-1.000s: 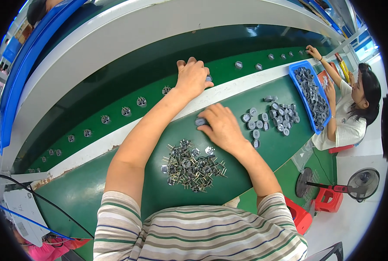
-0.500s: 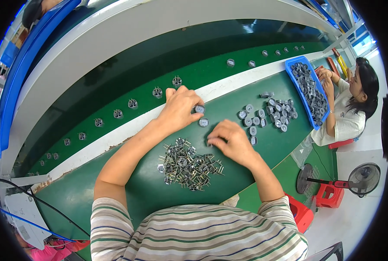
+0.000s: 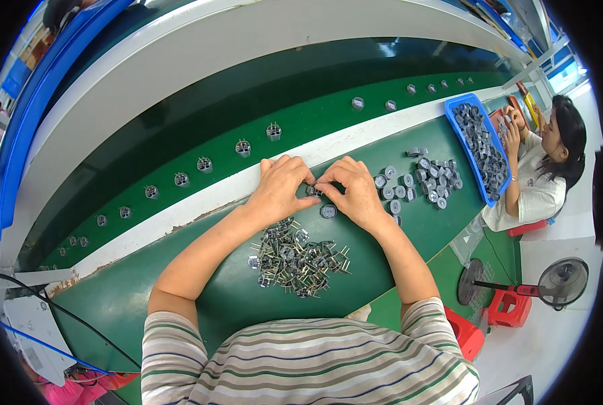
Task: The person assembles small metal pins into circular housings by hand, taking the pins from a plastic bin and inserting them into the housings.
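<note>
My left hand [image 3: 279, 187] and my right hand [image 3: 353, 192] meet above the green bench [image 3: 227, 297]. Pinched in my left fingers is a small round grey housing [image 3: 313, 192], with dark circuit-board parts showing at its top. My right thumb and forefinger press together at its upper edge; whatever small piece they hold is mostly hidden. Just below lies another grey housing [image 3: 328, 211] on the bench. Closer to my body spreads a pile of small circuit boards with metal pins [image 3: 298, 260]. Loose grey round housings [image 3: 433, 179] cluster to the right of my right hand.
Beyond a white ledge [image 3: 355, 137], a green conveyor belt [image 3: 315, 115] carries spaced-out round pieces, some with pins up [image 3: 243, 147]. A blue tray [image 3: 455, 128] of grey housings stands at the right, beside a co-worker [image 3: 541, 169]. A fan [image 3: 561, 282] and red stools [image 3: 509, 308] are farther right.
My right hand has moved up and left from beside the board pile to join my left hand. The housing in my left hand has come slightly nearer. Pieces on the belt have shifted slightly left.
</note>
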The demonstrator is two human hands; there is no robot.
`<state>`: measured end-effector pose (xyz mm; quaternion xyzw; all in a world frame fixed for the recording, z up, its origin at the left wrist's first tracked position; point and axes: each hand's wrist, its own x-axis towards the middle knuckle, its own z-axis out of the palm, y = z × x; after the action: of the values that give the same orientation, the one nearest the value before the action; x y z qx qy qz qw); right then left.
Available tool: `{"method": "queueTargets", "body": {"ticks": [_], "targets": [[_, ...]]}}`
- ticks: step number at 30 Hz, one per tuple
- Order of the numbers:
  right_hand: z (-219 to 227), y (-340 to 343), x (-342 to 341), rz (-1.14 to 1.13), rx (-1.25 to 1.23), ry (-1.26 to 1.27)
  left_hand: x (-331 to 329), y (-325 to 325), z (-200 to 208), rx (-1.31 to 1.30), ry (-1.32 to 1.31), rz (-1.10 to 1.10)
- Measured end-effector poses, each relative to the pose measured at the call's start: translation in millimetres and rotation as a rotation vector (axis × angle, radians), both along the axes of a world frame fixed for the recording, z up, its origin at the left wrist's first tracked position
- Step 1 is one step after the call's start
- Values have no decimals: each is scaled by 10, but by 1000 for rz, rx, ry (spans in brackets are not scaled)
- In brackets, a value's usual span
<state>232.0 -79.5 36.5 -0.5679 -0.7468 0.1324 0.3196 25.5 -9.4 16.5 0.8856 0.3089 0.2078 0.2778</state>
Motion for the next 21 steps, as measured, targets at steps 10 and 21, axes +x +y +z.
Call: {"method": "queueTargets", "body": {"ticks": [10,21], "targets": [[-107,25,-58,67,260,-161,11,-30,-1,54,-16,29],[133,-359,76,-23,-67,-6,161,464,128,342,20,126]]}}
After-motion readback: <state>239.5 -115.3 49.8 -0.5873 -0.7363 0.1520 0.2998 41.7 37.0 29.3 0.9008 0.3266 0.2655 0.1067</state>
